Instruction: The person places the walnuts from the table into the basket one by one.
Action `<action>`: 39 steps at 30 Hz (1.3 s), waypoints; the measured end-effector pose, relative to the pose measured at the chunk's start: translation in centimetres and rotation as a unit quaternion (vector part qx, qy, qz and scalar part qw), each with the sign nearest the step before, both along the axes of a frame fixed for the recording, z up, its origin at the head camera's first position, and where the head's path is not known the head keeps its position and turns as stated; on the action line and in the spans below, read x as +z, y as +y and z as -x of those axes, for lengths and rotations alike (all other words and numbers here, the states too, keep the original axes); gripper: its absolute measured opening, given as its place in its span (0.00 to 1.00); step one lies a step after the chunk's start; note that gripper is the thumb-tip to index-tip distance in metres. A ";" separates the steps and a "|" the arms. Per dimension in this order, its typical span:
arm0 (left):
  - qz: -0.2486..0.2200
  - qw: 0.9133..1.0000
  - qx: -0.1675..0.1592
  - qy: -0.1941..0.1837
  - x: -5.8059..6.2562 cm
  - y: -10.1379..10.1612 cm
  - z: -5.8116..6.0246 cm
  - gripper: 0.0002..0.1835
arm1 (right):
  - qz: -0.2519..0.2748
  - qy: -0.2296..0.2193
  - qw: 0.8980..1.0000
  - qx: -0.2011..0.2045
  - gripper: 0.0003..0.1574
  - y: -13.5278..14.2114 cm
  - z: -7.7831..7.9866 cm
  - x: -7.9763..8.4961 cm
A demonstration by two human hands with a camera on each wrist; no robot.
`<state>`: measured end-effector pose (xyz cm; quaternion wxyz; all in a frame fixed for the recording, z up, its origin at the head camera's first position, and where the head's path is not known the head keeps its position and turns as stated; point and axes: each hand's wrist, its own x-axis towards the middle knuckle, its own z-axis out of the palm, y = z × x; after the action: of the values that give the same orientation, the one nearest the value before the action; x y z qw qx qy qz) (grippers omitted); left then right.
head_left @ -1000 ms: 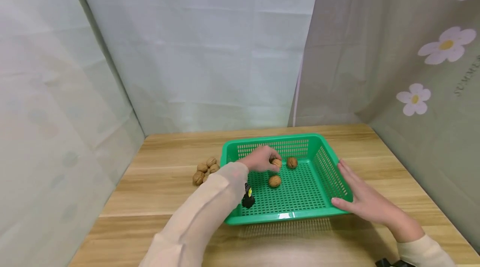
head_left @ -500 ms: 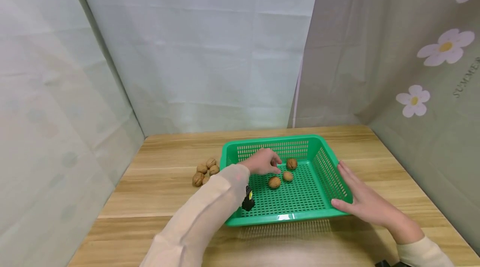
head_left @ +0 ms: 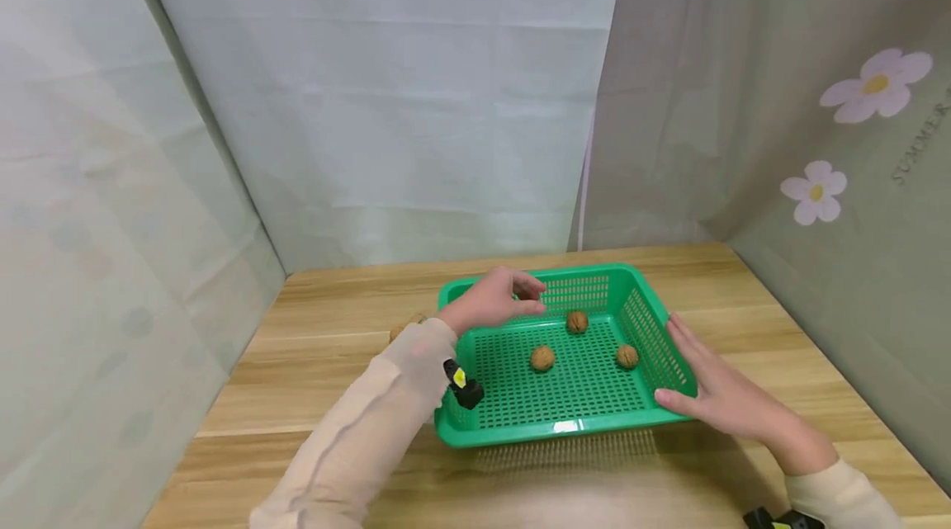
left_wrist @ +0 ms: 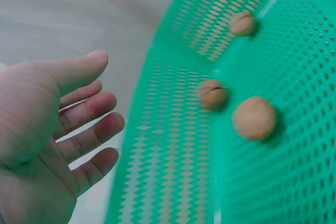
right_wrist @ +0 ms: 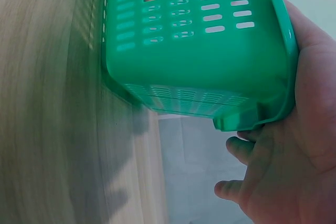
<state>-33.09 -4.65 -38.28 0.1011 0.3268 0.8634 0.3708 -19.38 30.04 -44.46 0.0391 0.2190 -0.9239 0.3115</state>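
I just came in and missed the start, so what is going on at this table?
A person is working with walnuts and a green basket on a wooden table. Three walnuts lie apart on the basket's floor. The left hand hovers open and empty over the basket's far left corner. The right hand lies flat against the basket's right side. More walnuts sit on the table left of the basket, mostly hidden behind the left arm.

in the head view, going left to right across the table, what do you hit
Walnuts on the table → left hand over the green basket's far left corner → middle walnut → far walnut → right-side walnut → right hand against the basket's right side.
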 end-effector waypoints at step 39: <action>-0.018 0.965 0.254 0.059 -11.9 -21.1 -3.2 0.23 | 0.012 0.005 1.000 0.000 0.63 -0.1 0.0 -0.1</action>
<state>-29.91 -25.75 -50.15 -0.0533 0.1193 0.9159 0.3796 -19.42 29.96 -44.52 0.0462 0.2195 -0.9199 0.3217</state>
